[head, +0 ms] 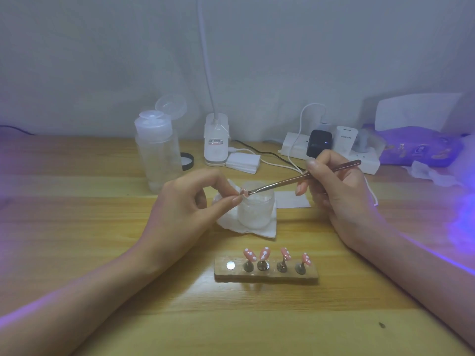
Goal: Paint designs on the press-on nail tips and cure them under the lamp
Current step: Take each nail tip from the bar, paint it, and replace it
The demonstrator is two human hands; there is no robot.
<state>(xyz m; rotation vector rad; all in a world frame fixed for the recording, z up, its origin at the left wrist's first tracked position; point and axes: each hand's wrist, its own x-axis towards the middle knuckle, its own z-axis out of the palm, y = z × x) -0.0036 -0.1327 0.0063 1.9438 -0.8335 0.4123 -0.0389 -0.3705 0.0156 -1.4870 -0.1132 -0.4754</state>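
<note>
In the middle of the frame the left hand (190, 204) pinches a small pink nail tip (244, 193) between thumb and forefinger, with the other fingers curled behind. Right of centre, the right hand (336, 194) grips a slim rose-gold tool (303, 177) much like a pen, fingers wrapped round the shaft. The tool slants down to the left and its point touches the pinched nail tip. They meet just above the mouth of a frosted jar (254, 210), which stands on a crumpled white wipe (268, 231) on the wooden tabletop (102, 253).

At lower centre a wooden holder (267, 275) lies crosswise between the two forearms. Four dotted tips (264, 253), pink with white spots, stand in a row on it on little metal stands. The leftmost place shows only a bare metal disc (230, 265).

Along the back, left of centre, stands a clear pump bottle (156, 150) with its cap flipped open, and a black lid (186, 161) lies just beside its base. To the right of that is a white lamp base (216, 140), its thin neck rising out of the top of the frame. A stack of white pads (243, 161) sits against the base. Further right a power strip (370, 164) carries several plugs, a black charger (318, 143) among them. A purple packet (421, 147) lies at the far right, where violet light washes over the tabletop's edge.
</note>
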